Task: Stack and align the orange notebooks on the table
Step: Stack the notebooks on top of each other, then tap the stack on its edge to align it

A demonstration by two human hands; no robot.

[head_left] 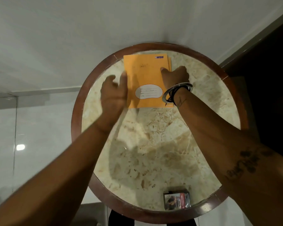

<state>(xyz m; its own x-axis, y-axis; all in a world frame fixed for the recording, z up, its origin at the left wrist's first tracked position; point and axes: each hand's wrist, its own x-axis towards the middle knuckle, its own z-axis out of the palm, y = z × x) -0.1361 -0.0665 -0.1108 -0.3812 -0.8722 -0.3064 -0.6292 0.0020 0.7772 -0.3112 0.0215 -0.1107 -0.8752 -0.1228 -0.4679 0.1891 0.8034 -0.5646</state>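
The stack of flat orange paper notebooks [145, 79] lies at the far side of the round marble table [153, 144], long axis pointing away, between both hands: left hand [114, 93] spread against its left edge, right hand [175, 77] pressing flat on its right, where lower covers peek out.

Both hands flank orange notebooks [145, 75] on table [153, 144].

Round marble-topped table in a pale-tiled room

The table [153, 144] has a dark wooden rim; glossy light floor tiles [39, 46] surround it, a lamp glare [20, 147] at nine o'clock, dark wooden furniture [268, 79] at two o'clock.
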